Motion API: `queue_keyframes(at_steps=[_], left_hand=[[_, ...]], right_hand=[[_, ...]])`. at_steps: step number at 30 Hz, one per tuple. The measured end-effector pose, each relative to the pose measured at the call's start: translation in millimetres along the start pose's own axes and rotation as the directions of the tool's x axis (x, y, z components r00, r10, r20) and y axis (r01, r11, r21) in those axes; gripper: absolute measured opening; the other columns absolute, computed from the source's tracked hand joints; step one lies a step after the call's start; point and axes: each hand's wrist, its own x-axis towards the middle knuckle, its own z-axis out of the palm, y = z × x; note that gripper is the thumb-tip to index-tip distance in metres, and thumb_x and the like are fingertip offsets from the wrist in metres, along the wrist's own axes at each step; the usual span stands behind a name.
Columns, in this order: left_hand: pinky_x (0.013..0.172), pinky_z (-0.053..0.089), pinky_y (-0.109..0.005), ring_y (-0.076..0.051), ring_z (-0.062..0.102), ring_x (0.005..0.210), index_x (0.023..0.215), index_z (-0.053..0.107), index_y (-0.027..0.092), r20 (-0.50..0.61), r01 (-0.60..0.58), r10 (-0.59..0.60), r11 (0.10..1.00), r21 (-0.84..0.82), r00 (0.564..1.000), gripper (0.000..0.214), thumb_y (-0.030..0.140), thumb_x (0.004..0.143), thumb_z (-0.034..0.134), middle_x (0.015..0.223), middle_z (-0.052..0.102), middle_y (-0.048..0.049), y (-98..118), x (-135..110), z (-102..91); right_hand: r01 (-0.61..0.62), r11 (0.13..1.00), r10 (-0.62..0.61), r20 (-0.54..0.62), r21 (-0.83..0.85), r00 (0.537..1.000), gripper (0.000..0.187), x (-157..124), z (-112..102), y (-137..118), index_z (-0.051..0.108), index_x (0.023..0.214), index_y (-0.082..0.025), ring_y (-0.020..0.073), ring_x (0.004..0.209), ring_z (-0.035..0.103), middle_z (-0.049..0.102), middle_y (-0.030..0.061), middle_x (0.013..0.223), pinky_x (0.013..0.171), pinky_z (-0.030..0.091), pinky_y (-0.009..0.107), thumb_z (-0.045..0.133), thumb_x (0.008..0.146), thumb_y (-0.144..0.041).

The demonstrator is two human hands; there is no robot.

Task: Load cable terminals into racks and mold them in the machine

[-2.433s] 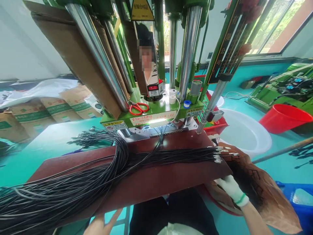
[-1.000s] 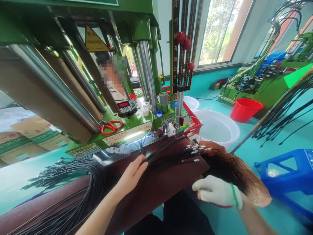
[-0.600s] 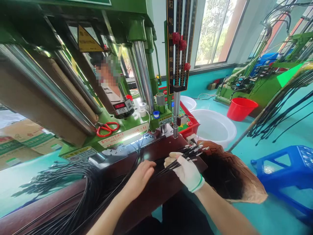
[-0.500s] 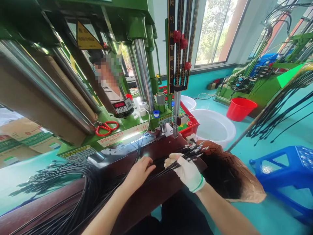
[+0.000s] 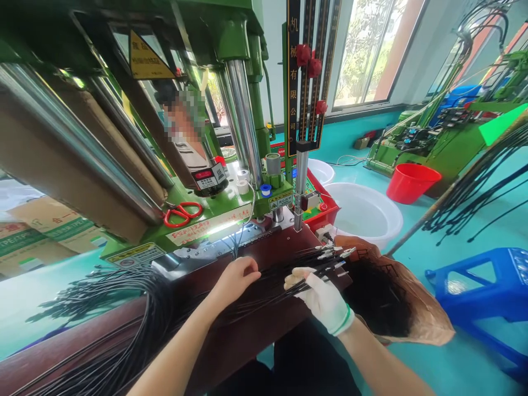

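Note:
A bundle of thin black cables (image 5: pixel 256 289) with metal-tipped ends lies across a dark red board (image 5: pixel 264 324) in front of the press. My left hand (image 5: pixel 235 280), bare, is curled over the cables near the board's middle. My right hand (image 5: pixel 324 300), in a white glove with a green band, pinches a smaller group of cables close to their metal ends (image 5: pixel 330 258). A brown paper bag (image 5: pixel 416 302) holding more black cables stands just right of the glove.
A green vertical press (image 5: pixel 243 110) rises directly ahead, with red scissors (image 5: pixel 182 214) on its bed. A person (image 5: pixel 185 132) stands behind it. To the right are a white basin (image 5: pixel 363 212), red bucket (image 5: pixel 413 183), and blue stool (image 5: pixel 478 286).
The view has swung right since the oldest frame. My left hand has come onto the cables, and my right hand has moved from the bag to grip cable ends, shifting slightly right.

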Motion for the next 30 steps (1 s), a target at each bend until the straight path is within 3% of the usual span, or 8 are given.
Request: queue_keyframes(at_steps=[7,13,15,17,21,25,27,30], left_hand=[[0.059,0.035,-0.023,-0.012,0.043,0.062,0.068,0.048,0.018,-0.144,-0.023,-0.016,0.965,-0.262,0.989,0.014,0.029,0.076,0.05,0.064,0.047,0.003,3,-22,6.0],[0.071,0.042,-0.027,-0.014,0.053,0.076,0.074,0.044,0.019,-0.363,-0.098,-0.108,0.858,-0.504,0.925,0.019,0.037,0.079,0.047,0.082,0.053,-0.002,-7,-30,12.6],[0.069,0.043,-0.027,-0.014,0.053,0.073,0.076,0.045,0.019,-0.376,-0.076,-0.111,0.891,-0.448,0.92,0.017,0.036,0.079,0.047,0.08,0.054,-0.0015,-9,-26,14.1],[0.07,0.042,-0.028,-0.015,0.052,0.074,0.075,0.047,0.019,-0.368,-0.089,-0.034,0.947,-0.31,0.929,0.012,0.031,0.08,0.047,0.08,0.054,-0.0018,-11,-19,17.1],[0.082,0.039,-0.034,-0.019,0.051,0.091,0.068,0.051,0.018,-0.156,-0.198,0.185,0.978,-0.07,0.97,0.009,0.021,0.076,0.05,0.099,0.057,-0.0053,-11,-7,25.5],[0.077,0.041,-0.033,-0.018,0.053,0.082,0.069,0.056,0.018,-0.034,-0.18,0.182,0.983,0.04,0.983,0.017,0.023,0.081,0.045,0.086,0.059,-0.0056,-10,1,28.9],[0.074,0.042,-0.032,-0.017,0.053,0.077,0.069,0.058,0.018,-0.049,-0.169,0.174,0.981,0.09,0.984,0.021,0.023,0.083,0.042,0.078,0.059,-0.0049,-9,4,27.3],[0.078,0.042,-0.032,-0.018,0.054,0.082,0.072,0.058,0.018,-0.284,-0.127,0.157,0.985,0.119,0.946,0.021,0.024,0.084,0.042,0.081,0.06,-0.0055,-6,3,21.6]], right_hand=[[-0.016,0.998,0.011,0.088,0.06,0.996,0.035,12,10,-3,0.061,0.103,-0.014,0.0264,0.099,0.058,0.064,0.0141,0.103,0.098,0.031,0.049,0.064,0.074,-0.035],[-0.001,0.999,0.004,0.096,-0.037,0.995,0.03,8,12,-6,0.064,0.092,-0.011,0.0275,0.089,0.063,0.067,0.0157,0.092,0.092,0.036,0.052,0.062,0.075,-0.036],[0.014,0.999,-0.01,0.083,-0.038,0.997,0.029,3,9,-4,0.064,0.093,-0.013,0.0267,0.089,0.062,0.067,0.0147,0.092,0.091,0.037,0.05,0.062,0.076,-0.036],[0.028,0.999,-0.025,0.062,-0.04,0.998,0.029,-3,6,-2,0.064,0.094,-0.013,0.0259,0.09,0.062,0.068,0.0139,0.092,0.09,0.039,0.048,0.061,0.076,-0.036],[0.018,0.998,-0.017,0.022,-0.06,1.0,0.029,-11,2,2,0.064,0.095,-0.013,0.0256,0.09,0.062,0.068,0.0136,0.092,0.089,0.04,0.046,0.06,0.078,-0.037],[0.015,0.996,-0.012,0.03,-0.089,0.999,0.031,-14,-2,4,0.063,0.098,-0.014,0.0257,0.091,0.062,0.067,0.0131,0.093,0.089,0.04,0.047,0.06,0.078,-0.037],[0.014,0.995,-0.011,0.037,-0.098,0.999,0.032,-14,-2,4,0.063,0.098,-0.013,0.0258,0.091,0.062,0.067,0.0137,0.093,0.09,0.039,0.047,0.059,0.079,-0.038],[0.005,0.997,-0.003,0.029,-0.082,1.0,0.032,-14,-1,3,0.063,0.1,-0.013,0.0258,0.092,0.061,0.067,0.0143,0.094,0.091,0.038,0.047,0.058,0.079,-0.038]])
